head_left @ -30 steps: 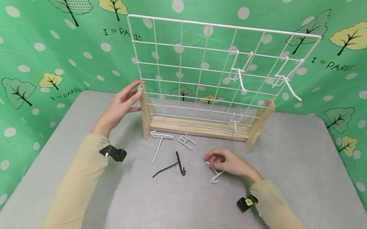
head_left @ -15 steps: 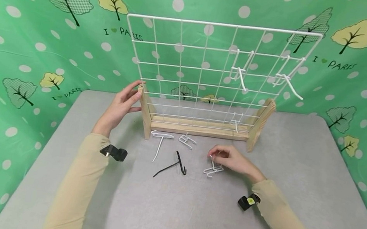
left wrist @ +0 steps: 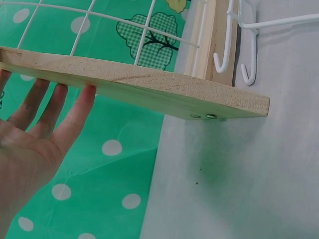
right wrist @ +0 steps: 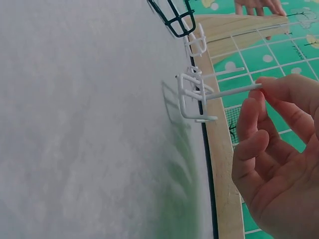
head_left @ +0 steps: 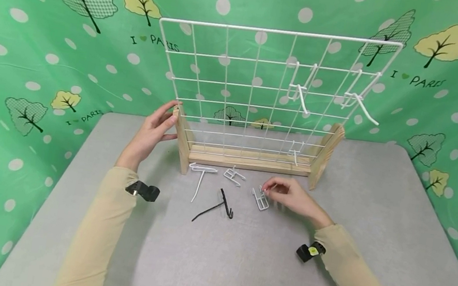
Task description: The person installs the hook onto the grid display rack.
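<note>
My left hand (head_left: 148, 134) grips the upper end of the left wooden upright (head_left: 182, 144) of a white wire grid rack (head_left: 258, 60). In the left wrist view its fingertips (left wrist: 88, 90) meet the upright's outer face. Between thumb and fingers, my right hand (head_left: 289, 195) pinches the prong tip of a white wire hook (right wrist: 187, 97), whose double-looped back end points away from the hand. In the head view this hook hangs low in front of the rack, at the right. Its prong is mostly covered by the fingers there.
On the grey table (head_left: 203, 266) lie a white T-shaped hook (head_left: 202, 171), a smaller white hook (head_left: 233, 176) and a black hook (head_left: 222, 202). Two white hooks (head_left: 299, 93) hang high on the grid's right side, and a small one (head_left: 295, 153) low. A green dotted cloth (head_left: 25, 60) stands behind.
My right hand has moved slightly up and turned the white hook, so its looped end now faces down and left. The left hand keeps its place on the upright.
</note>
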{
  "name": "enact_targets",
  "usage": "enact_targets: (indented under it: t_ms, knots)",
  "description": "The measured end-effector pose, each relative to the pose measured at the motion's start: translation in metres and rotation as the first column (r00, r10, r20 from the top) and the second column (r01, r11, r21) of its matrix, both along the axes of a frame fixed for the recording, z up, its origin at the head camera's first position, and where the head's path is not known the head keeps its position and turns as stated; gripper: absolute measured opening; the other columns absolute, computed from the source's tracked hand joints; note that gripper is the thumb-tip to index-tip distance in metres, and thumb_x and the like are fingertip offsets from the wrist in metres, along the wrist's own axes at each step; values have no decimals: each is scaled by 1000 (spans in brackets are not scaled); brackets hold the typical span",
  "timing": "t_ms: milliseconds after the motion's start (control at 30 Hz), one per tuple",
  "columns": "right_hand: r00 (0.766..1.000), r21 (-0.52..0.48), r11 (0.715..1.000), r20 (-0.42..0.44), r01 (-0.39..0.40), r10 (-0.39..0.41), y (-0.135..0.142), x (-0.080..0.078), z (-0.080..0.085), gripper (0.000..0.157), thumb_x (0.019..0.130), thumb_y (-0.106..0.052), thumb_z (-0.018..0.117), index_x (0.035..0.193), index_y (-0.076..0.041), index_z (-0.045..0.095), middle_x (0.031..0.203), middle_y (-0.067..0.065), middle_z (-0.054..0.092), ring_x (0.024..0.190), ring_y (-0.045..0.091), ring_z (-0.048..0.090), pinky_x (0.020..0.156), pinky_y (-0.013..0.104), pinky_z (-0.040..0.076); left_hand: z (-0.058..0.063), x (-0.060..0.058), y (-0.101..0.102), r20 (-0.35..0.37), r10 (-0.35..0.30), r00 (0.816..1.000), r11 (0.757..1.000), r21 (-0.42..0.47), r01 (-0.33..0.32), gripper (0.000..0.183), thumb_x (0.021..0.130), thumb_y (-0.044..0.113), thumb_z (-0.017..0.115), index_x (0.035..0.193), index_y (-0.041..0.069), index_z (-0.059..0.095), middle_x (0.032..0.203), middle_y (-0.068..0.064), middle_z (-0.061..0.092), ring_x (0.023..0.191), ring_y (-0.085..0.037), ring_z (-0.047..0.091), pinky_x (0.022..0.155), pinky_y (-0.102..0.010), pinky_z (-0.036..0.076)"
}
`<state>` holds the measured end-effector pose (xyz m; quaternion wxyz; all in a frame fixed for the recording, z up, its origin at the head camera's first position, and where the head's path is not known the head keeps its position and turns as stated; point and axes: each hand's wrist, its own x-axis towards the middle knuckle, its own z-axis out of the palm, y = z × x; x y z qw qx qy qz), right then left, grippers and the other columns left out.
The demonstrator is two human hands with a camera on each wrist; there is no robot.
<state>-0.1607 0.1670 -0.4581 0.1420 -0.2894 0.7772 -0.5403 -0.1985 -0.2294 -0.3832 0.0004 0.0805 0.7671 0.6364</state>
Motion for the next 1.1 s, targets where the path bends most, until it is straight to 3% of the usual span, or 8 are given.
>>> enact_targets:
  t_ms: [267,467,667,767,900,1100]
  knots:
    - [996,-14,997,-25,80,-81,-3,4,5,10,90,1,65,99,1,70,93,10,67,83,17,59,69,23,52,-1,0,-1,-3,3,1000,1000,3,-3,54,103,30,49,152,15,32,146,-19,38,132,-32,38,95,-48,51]
    - [991,-97,988,-39,121,-125,-6,8,6,12,90,6,63,101,7,67,95,19,66,83,20,61,71,20,53,-1,-1,-1,-2,2,1000,1000,1,-2,53,102,30,50,152,18,33,146,-19,38,132,-31,38,95,-47,51]
    - [992,-220,968,7,122,-124,-11,10,6,12,92,9,58,102,15,62,97,32,63,84,35,66,76,37,60,-1,-1,-1,3,2,1000,1000,9,-2,53,102,31,50,152,20,34,147,-18,38,133,-31,38,96,-47,50]
    - [992,-279,952,20,124,-123,-14,11,6,13,93,10,56,103,16,60,102,32,63,88,32,67,80,41,58,-1,0,0,4,3,1000,1000,10,-3,53,102,31,50,152,20,34,147,-18,38,132,-30,38,96,-48,50]
    - [990,-323,937,4,135,-141,-16,13,7,13,93,11,54,104,16,59,104,32,62,93,22,67,84,39,57,-1,0,0,4,2,1000,1000,7,-2,53,102,31,50,152,21,34,146,-18,38,132,-30,38,95,-48,51]
    - [986,-359,922,-36,141,-165,-17,13,9,13,93,12,54,104,16,60,105,31,62,96,22,66,86,35,56,-2,0,-1,4,5,1000,1000,-1,-5,55,102,33,50,152,20,33,147,-18,38,133,-30,38,96,-48,50]
